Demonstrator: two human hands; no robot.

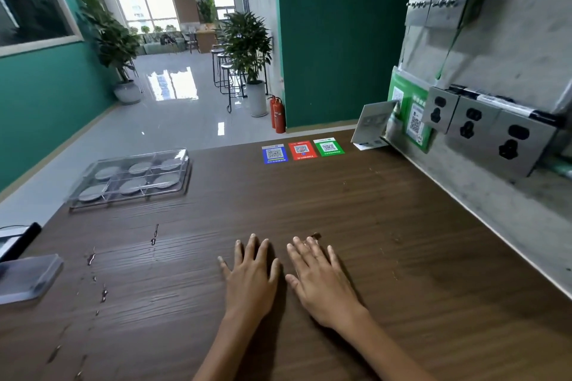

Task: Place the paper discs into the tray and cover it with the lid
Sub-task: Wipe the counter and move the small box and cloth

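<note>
Two hands lie flat on the brown tabletop [340,195], side by side and near each other. The left hand [250,275] has its fingers [252,246] straight and a little spread. The right hand [322,278] has its fingers [312,249] straight and a little spread too. Neither hand holds anything.

Far to the left, at the edge, sits a small clear box [28,278]. Next to it lies something black [20,241].

Farther back on the left is the tray [123,195]. It is clear and well apart from the hands. The lid [93,168] is on top of it. Six round discs [133,185] sit inside, one in each part, in two rows of three.

At the far edge of the tabletop are three cards [302,150]: blue, red and green. On the right, wall sockets [489,130] sit in a row.
</note>
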